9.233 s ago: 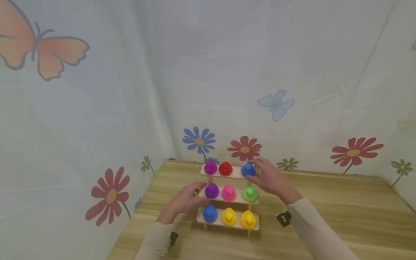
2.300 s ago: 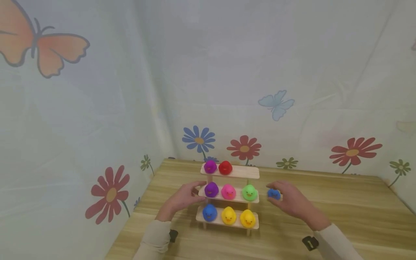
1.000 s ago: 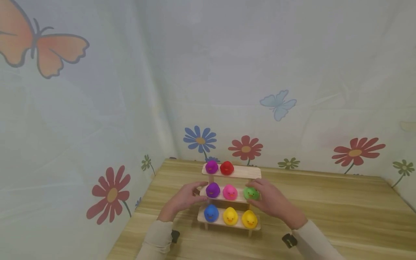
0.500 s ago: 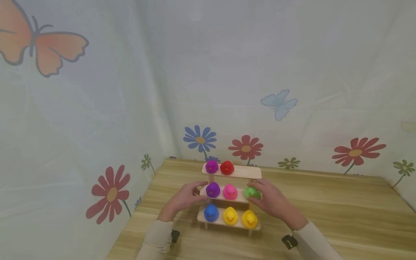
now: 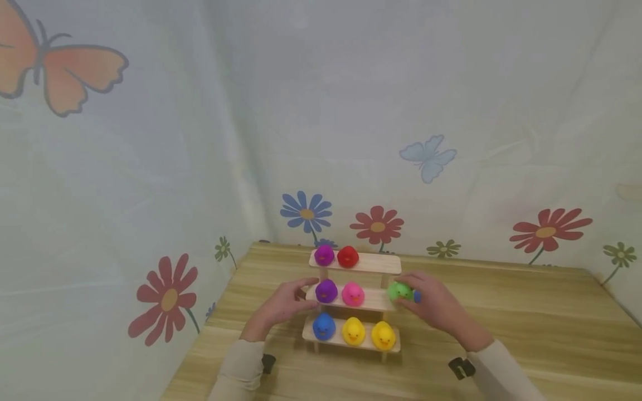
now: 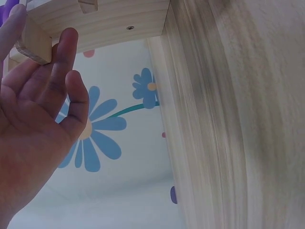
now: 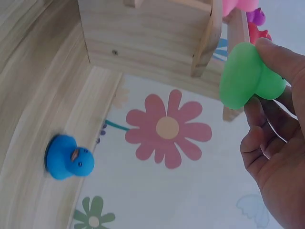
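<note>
A three-tier wooden display stand [image 5: 376, 263] carries small rubber ducks. My left hand [image 5: 281, 306] holds the left end of its middle shelf, beside a purple duck [image 5: 326, 291]; the left wrist view shows fingers under the board end [image 6: 35, 40]. My right hand [image 5: 436, 306] pinches a green rubber duck [image 7: 243, 76] between thumb and fingers, just off the right end of the middle shelf. A blue duck [image 7: 69, 157] sits on the table to the right of the stand, mostly hidden behind the right hand in the head view.
The top shelf bears a magenta duck [image 5: 324, 255] and a red duck [image 5: 348, 257]. A pink duck [image 5: 353, 293] is on the middle shelf; a blue duck [image 5: 324, 327] and two yellow ducks [image 5: 353, 332] line the bottom one. A printed curtain [image 5: 351, 111] hangs behind the wooden table [image 5: 526, 328].
The right hand took the blue duck from the top shelf to the table on the right. It then took the green duck rightward off the middle shelf. The left hand stays put.
</note>
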The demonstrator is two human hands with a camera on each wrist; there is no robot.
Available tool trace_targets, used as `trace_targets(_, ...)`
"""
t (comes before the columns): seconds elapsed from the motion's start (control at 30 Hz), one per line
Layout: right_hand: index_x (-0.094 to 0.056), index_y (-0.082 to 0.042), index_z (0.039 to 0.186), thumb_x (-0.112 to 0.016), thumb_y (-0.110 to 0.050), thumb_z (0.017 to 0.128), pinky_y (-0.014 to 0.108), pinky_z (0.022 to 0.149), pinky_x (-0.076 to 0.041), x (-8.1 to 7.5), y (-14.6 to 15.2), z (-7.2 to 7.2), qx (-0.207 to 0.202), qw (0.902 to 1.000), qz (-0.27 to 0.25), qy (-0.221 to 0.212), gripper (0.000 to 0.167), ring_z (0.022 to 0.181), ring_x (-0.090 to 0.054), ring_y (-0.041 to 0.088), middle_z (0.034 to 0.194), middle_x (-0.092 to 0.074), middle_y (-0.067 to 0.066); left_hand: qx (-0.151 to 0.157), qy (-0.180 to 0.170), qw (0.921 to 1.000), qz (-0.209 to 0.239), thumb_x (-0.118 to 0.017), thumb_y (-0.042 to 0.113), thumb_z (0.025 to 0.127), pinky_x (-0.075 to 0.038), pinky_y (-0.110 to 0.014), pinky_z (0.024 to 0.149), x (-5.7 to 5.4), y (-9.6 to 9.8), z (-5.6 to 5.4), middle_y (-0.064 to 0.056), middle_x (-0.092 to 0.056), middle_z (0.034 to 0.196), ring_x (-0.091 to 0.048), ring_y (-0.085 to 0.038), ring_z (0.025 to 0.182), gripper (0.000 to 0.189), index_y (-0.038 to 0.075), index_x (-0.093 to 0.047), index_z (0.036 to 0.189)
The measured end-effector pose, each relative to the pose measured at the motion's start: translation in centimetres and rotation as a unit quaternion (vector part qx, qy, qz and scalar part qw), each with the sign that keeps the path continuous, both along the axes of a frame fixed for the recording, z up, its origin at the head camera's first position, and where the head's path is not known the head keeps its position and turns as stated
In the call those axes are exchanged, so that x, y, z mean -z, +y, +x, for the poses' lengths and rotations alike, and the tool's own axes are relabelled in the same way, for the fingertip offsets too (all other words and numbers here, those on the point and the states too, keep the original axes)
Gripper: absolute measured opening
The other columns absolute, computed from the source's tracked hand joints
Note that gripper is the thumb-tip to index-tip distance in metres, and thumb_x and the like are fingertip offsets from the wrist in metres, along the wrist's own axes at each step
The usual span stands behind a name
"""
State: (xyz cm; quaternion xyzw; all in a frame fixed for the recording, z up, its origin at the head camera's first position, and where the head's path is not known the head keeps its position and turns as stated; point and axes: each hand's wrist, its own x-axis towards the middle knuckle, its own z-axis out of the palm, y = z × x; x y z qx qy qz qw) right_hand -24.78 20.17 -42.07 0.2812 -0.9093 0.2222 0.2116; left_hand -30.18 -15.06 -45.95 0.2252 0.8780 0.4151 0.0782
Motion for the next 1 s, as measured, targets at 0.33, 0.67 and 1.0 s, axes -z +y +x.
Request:
trace_targets(0.33, -0.067, -0.005, 0.11, -0.083, -0.016, 0.07, 0.037, 0.078, -0.052, 0.2, 2.0, -0.2, 0.008, 0.9999, -0.005, 0.005, 0.045, 0.094, -0.061, 0.022, 0.108, -0.064, 0.009, -0.006, -0.001, 1.0, 0.001, -0.07, 0.038, 0.084, -0.051, -0.03, 0.07, -0.1, 0.0, 0.1, -0.001, -0.06, 0.113, -0.057, -0.016, 0.088, 0.057, 0.019, -0.052, 0.134)
trace_targets(0.67, -0.066, -0.004, 0.108, -0.083, -0.014, 0.069, 0.035, 0.071, -0.052, 1.4, 5.1, -0.8, 0.022, 0.9998, -0.003, -0.001, 0.044, 0.081, -0.058, 0.012, 0.105, -0.064, 0.007, -0.009, -0.007, 0.9999, 0.003, -0.07, 0.04, 0.083, -0.05, -0.031, 0.069, -0.2, 0.0, 0.1, 0.002, -0.06, 0.11, -0.057, -0.016, 0.088, 0.058, 0.021, -0.051, 0.134)
trace_targets(1.0, -0.066, -0.002, 0.106, -0.082, -0.01, 0.07, 0.032, 0.062, -0.05, 3.2, 7.6, -1.5, 0.045, 0.9986, -0.004, -0.027, 0.04, 0.073, -0.054, 0.008, 0.096, -0.064, 0.003, -0.004, 0.0, 1.0, 0.001, -0.069, 0.041, 0.083, -0.05, -0.03, 0.069, 0.0, 0.0, 0.0, 0.0, -0.061, 0.111, -0.057, -0.017, 0.088, 0.057, 0.02, -0.052, 0.134)
